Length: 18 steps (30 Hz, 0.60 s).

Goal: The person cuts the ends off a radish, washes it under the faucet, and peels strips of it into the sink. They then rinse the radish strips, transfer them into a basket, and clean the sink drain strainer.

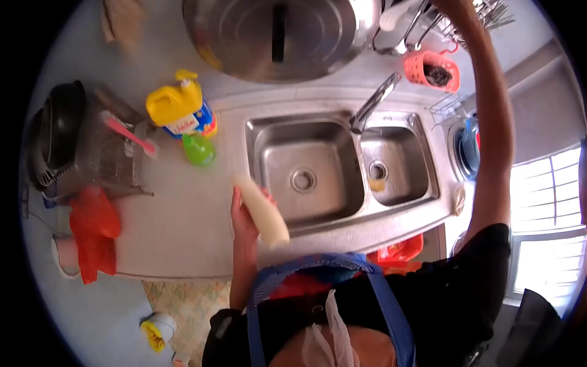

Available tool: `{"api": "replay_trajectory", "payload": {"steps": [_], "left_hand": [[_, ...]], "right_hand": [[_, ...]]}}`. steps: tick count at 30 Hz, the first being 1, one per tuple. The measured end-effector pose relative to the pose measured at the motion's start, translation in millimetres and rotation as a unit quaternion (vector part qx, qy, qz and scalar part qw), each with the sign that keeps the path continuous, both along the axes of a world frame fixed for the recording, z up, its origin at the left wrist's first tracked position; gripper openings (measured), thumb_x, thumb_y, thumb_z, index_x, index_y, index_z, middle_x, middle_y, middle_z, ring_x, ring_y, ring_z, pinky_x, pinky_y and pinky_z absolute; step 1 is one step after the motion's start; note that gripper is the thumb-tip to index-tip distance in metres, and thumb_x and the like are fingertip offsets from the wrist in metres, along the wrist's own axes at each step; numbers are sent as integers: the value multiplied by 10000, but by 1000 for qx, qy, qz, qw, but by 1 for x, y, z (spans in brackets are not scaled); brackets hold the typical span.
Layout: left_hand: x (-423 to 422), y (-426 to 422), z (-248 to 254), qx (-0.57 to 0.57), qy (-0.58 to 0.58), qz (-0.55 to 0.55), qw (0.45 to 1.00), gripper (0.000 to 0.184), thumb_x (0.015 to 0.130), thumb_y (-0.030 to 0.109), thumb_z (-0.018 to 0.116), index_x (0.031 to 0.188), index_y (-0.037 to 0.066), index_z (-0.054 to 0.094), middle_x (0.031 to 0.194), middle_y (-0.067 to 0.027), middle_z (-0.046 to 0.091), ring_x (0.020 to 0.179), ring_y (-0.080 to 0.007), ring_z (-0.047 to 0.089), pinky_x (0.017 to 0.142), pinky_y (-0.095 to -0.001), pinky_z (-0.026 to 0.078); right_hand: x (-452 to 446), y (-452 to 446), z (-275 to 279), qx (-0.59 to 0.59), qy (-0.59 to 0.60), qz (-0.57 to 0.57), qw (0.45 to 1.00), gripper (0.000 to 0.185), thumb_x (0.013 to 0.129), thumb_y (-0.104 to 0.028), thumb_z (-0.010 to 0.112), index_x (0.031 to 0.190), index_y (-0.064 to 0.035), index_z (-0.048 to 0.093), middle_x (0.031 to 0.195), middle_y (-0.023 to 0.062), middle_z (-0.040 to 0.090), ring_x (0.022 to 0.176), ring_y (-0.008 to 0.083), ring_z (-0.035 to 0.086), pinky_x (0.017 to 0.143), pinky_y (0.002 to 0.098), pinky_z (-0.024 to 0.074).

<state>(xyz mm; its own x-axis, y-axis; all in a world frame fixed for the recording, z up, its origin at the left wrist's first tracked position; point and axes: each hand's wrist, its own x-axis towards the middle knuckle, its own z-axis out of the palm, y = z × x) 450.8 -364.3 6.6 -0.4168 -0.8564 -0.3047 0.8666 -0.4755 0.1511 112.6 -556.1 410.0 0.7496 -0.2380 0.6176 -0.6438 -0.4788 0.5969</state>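
Note:
My left hand (pixel 244 219) is closed round a long, pale, peeled vegetable (pixel 265 215), slightly blurred, at the front left corner of the sink. Its exact kind is unclear. My right arm stretches up past the sink. At the top edge of the view is my right hand (pixel 454 7), near the hanging utensils (pixel 417 27) and a rack (pixel 494 12); its fingers are cut off from sight. Below the left hand lies the double steel sink (pixel 361 229), whose larger basin (pixel 293 150) is closest to the vegetable.
A faucet (pixel 374 104) leans over the sink. Behind stand a large steel lid (pixel 318 37) and a coral basket (pixel 416 68) with a dark scrubber. To the left are a yellow jug (pixel 165 104), a green bottle (pixel 199 150), a dish rack (pixel 110 165) and a red bag (pixel 95 232).

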Motion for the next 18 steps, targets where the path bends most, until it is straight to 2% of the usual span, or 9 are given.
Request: {"api": "replay_trajectory", "payload": {"steps": [2,4,6,8,9,10,11,13,18], "left_hand": [[-17,-11,-6,-7,-33,-29,999,516,904,498,420,1053,12,511,921,-144,568,848,-280,569,792,-425,475],[-35,-18,-24,-18,-77,-66,995,550,895,504,439,1094,-6,492,973,-160,563,905,-298,569,831,-445,468],[-57,-34,-32,-31,-101,-89,990,516,896,454,473,1135,-3,468,1039,-178,556,966,-317,566,854,-468,463],[-82,-43,-28,-15,-118,-96,988,441,878,349,554,1173,40,445,1016,-155,565,945,-308,583,837,-457,472],[-91,-46,-32,-16,-119,-101,988,441,878,349,554,1173,40,445,1016,-155,565,945,-308,583,837,-457,472],[-101,-50,-41,-27,-108,-121,986,453,874,348,560,1181,37,439,1022,-152,565,944,-305,584,839,-455,472],[-109,-55,-43,-39,-97,-139,985,466,870,346,565,1190,34,434,1028,-149,565,942,-302,584,840,-453,473],[-121,-59,-49,-35,-106,-153,982,441,877,326,557,1175,26,432,1028,-129,567,940,-306,578,843,-471,473],[-153,-75,-64,-38,-113,-175,977,486,838,409,604,1139,59,451,981,-111,569,888,-289,593,793,-460,498]], "right_hand": [[-10,63,-95,473,-207,-57,854,36,802,-27,604,819,-3,584,853,122,664,842,187,630,759,316,485],[6,111,-175,711,-81,-32,698,100,811,-65,604,900,-25,626,866,90,674,861,199,641,784,304,477],[-23,112,-289,628,-58,-151,761,129,837,-146,533,914,-114,632,830,87,666,787,292,639,712,402,499],[-48,88,-369,523,-103,-346,772,198,850,-190,516,998,-93,605,883,140,643,848,348,611,762,431,483],[-79,75,-416,371,-68,-340,861,234,838,-212,530,1016,-68,583,875,159,629,836,362,609,739,463,484],[-94,69,-438,294,-71,-380,874,275,849,-266,518,993,-49,606,890,153,642,868,336,623,731,463,491],[-99,62,-444,292,-74,-381,874,275,849,-266,518,993,-49,606,890,153,642,868,336,623,731,463,491],[-99,52,-451,500,-123,-470,717,308,864,-336,497,976,-89,643,898,152,653,880,321,633,732,446,498],[-94,51,-448,497,-113,-474,718,338,843,-442,525,958,-163,676,887,148,664,826,321,649,689,440,510]]}}
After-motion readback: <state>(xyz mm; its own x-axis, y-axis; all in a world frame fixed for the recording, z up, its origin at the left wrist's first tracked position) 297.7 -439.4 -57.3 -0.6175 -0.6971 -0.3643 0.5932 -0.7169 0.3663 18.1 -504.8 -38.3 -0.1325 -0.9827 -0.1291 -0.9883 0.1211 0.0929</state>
